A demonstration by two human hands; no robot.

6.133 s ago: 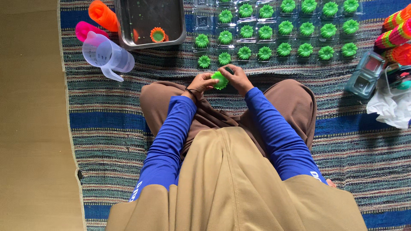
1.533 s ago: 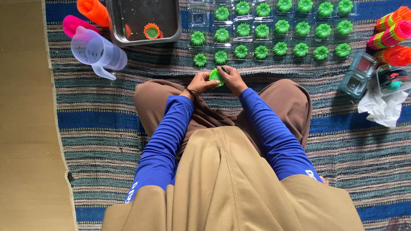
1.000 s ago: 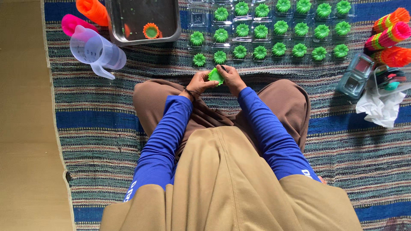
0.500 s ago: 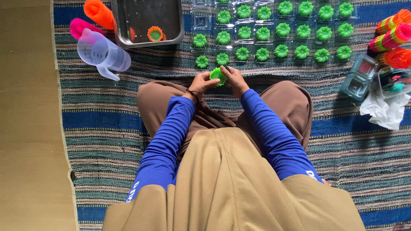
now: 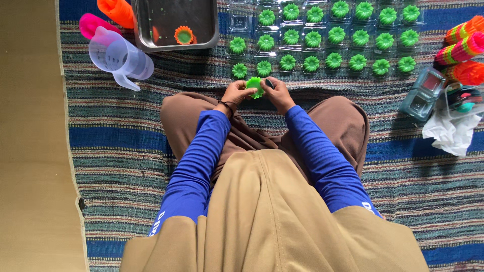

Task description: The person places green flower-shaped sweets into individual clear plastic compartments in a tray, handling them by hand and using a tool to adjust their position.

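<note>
I sit cross-legged on a striped woven mat (image 5: pixel 126 151), and both my hands are up in front of my knees, near the mat's far edge. My left hand (image 5: pixel 236 93) and my right hand (image 5: pixel 277 93) meet around one small green fluted mould (image 5: pixel 254 85); the fingers of each are closed narrowly on its sides, so the mould sits pinched between them, lifted off the mat. Something small and dark shows at my right fingertips, too small for me to tell what it is.

Just beyond my hands, along the far edge, lie clear plastic trays (image 5: pixel 242 22) with rows of green fluted cakes (image 5: pixel 334 60) of the same shape. The closest ones are just beside the mould I hold.

Toward the far left corner stands a metal tray (image 5: pixel 206 38) with one orange cup (image 5: pixel 184 35) holding green filling. Left of it a clear measuring jug (image 5: pixel 118 55) lies tipped on its side, with a pink cup (image 5: pixel 89 24) and an orange cup stack (image 5: pixel 115 10) behind it.

At the right edge are stacked bright moulds (image 5: pixel 461 50), a clear empty container (image 5: pixel 423 93) and a crumpled white plastic bag (image 5: pixel 451 133).
</note>
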